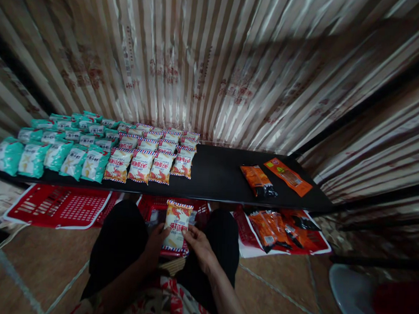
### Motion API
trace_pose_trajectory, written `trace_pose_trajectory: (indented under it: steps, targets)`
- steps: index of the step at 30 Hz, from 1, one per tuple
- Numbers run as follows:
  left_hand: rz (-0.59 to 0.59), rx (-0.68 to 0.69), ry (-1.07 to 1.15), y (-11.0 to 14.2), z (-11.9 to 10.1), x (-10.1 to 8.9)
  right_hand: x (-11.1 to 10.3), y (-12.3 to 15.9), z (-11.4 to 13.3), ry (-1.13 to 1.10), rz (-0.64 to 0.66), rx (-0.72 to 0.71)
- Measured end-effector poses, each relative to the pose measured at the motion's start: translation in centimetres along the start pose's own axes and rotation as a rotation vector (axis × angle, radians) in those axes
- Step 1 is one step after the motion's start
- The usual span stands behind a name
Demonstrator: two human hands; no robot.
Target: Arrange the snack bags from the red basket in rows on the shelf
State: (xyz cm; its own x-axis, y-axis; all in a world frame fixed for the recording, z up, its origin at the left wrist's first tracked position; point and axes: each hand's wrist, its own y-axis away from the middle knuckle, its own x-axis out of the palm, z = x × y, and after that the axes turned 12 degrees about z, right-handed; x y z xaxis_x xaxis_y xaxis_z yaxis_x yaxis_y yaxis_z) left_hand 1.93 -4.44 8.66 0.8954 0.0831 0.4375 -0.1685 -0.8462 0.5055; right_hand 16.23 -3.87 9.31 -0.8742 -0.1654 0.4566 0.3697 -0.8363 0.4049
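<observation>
Between my knees, a white and orange snack bag (177,224) with striped ends is held upright by its sides. My left hand (156,242) grips its left edge, and my right hand (198,245) pinches the right edge. Just behind it, partly hidden by the bag and my legs, is a red basket (201,208) with some packs inside. Matching snack bags (161,166) stand in rows on the black shelf (215,176) ahead. To their left are rows of teal and white snack bags (33,159).
An orange and black pack (258,180) and a flat orange pack (288,176) lie at the shelf's right. Below, a red basket (322,245) holds several orange packs. Another red basket (83,209) is at left. A striped curtain (214,68) hangs behind; a grey stool (346,290) stands right.
</observation>
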Motion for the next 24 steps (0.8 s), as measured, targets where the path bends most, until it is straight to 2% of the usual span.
trace_pose_trajectory:
  steps: [4,9,18,24]
  targets:
    - [0.093,-0.021,-0.02,0.0,-1.0,0.2,0.2,0.2,0.0,-0.075,-0.022,0.018]
    - [0.13,0.01,-0.085,-0.3,-1.5,0.3,0.2,0.0,-0.8,-0.194,-0.085,-0.034]
    - [-0.006,0.057,-0.054,-0.7,-1.1,1.4,1.0,-1.5,-2.1,-0.275,-0.262,-0.078]
    - [0.011,0.134,-0.008,-1.0,-0.3,1.7,3.1,-1.9,-2.3,-0.289,-0.382,-0.103]
